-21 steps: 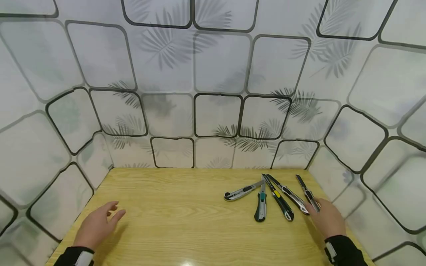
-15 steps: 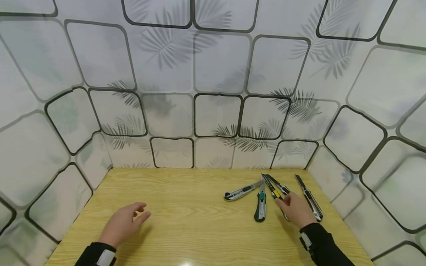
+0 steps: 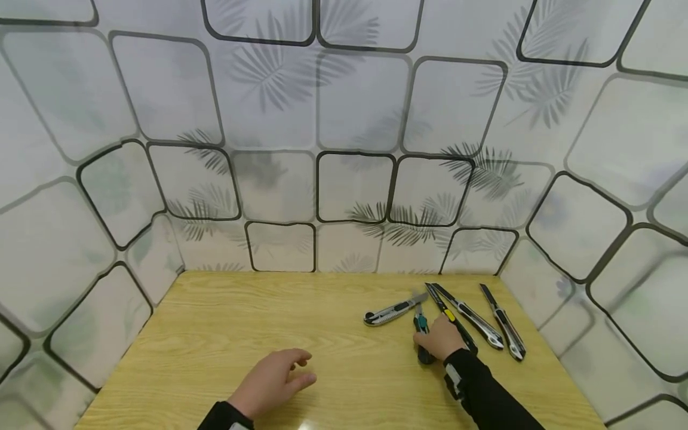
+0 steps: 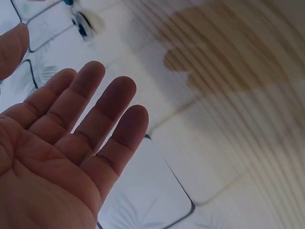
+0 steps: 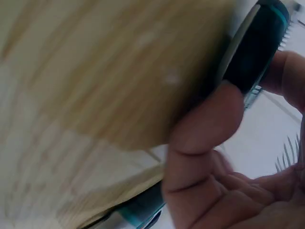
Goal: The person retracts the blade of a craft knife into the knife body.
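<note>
My right hand (image 3: 442,339) pinches a black and teal snap-off utility knife (image 3: 421,324) between thumb and fingers. In the right wrist view this utility knife (image 5: 255,47) is seen close up, slightly blurred, with the thumb (image 5: 205,119) against its handle. Beside that hand lies a black utility knife with a yellow slider (image 3: 447,310), its lower part partly behind the hand. My left hand (image 3: 274,379) hovers over the front middle of the table, holding nothing. Its fingers (image 4: 112,102) are loosely straight and apart in the left wrist view.
A silver utility knife (image 3: 395,310) lies left of the right hand, blade toward the others. Two more, a silver one (image 3: 473,321) and a slim dark and silver one (image 3: 506,327), lie to the right. Patterned cloth walls (image 3: 355,185) enclose the wooden table (image 3: 242,310).
My right hand has moved left, from the far-right utility knife past the yellow-marked one to the teal one, which is now turned a little. My left hand has moved right across the table.
</note>
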The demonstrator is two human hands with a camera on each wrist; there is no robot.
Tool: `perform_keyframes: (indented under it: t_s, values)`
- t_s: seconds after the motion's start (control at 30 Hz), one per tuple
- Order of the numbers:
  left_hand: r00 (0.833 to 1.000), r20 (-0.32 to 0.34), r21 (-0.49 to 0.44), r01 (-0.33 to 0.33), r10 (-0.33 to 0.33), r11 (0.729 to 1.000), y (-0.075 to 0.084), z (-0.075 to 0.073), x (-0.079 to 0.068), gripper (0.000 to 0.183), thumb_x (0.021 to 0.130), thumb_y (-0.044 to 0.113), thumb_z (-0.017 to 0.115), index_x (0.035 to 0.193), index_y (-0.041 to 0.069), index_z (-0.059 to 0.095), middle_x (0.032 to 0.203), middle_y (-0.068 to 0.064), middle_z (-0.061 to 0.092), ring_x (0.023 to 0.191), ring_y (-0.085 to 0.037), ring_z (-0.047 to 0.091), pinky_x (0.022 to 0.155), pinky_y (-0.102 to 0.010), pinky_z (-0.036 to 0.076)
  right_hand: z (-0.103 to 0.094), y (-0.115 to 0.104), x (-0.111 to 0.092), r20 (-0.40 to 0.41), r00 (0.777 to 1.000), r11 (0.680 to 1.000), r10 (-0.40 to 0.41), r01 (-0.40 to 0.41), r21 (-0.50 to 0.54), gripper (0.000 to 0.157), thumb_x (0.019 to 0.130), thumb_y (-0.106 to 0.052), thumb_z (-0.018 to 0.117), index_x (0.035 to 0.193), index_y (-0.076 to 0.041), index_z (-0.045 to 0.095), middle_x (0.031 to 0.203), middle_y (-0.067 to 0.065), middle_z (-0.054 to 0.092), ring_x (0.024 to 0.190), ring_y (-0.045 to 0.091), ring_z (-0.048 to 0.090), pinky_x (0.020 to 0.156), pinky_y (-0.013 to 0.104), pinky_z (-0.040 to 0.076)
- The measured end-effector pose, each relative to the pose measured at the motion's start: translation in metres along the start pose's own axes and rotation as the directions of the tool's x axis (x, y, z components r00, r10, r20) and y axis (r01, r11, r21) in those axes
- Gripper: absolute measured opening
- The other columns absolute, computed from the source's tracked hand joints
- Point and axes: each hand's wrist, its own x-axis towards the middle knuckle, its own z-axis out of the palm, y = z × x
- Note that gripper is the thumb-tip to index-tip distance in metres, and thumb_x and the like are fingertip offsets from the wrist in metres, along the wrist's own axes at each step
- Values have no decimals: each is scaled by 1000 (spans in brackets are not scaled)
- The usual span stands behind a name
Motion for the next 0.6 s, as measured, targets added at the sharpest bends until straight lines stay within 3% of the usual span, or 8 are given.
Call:
perform_keyframes:
  t_s: [0.07,0.13,0.17,0.23,0.3,0.37,0.5,0.6]
  values:
    - [999,-9,-27,-33,32,999,7,5,3,48,106,42,68,137,6,69,127,-11,76,108,-33,73,84,-44,61,-5,-5,-6,77,996,990,36,-46,135,37,96,-32,70,90,3,62,66,4,53,56,18,55,53,30,47]
    - [998,-31,-73,-56,53,996,14,11,6,48,106,42,67,137,6,69,125,-10,76,107,-29,72,82,-39,60,-8,-10,-13,186,982,935,35,-98,341,34,101,-34,66,87,-2,66,66,1,57,56,15,59,55,29,54]
    - [997,-47,-104,-62,57,993,17,14,7,47,107,42,66,137,6,69,123,-9,76,106,-25,72,81,-35,60,-9,-12,-16,243,970,883,5,-118,454,33,104,-33,63,94,-2,68,70,1,61,60,14,63,59,30,58]
    - [995,-78,-177,-73,60,981,23,23,11,49,107,42,65,138,4,68,119,-8,76,102,-18,71,79,-29,58,-9,-19,-22,335,939,739,-77,-172,651,32,109,-31,60,110,0,68,81,1,68,69,13,69,70,31,63]
    - [995,-88,-271,-63,41,960,29,34,17,51,107,43,65,139,3,66,117,-6,75,98,-11,69,77,-25,56,-6,-26,-28,398,898,610,-188,-211,764,33,112,-30,58,120,2,65,91,1,71,81,13,72,80,32,65]
    - [996,-89,-351,-54,24,935,35,45,24,55,107,44,65,141,1,63,118,-6,74,96,-8,68,77,-24,55,0,-36,-32,418,867,524,-269,-232,819,37,112,-27,59,130,5,58,103,4,72,94,15,74,89,34,65]
    - [997,-77,-470,-35,-2,882,48,63,39,61,109,45,63,149,-1,54,123,-10,71,95,-12,69,75,-25,57,18,-59,-40,419,847,479,-327,-234,846,50,109,-19,61,146,11,42,121,11,67,108,20,74,95,35,63]
    - [996,-93,-496,-31,-17,868,54,72,45,63,109,44,63,151,-1,50,117,-11,70,86,-11,67,69,-24,55,31,-71,-47,413,845,523,-340,-195,830,51,107,-13,60,147,11,40,124,14,66,106,18,74,91,31,64]
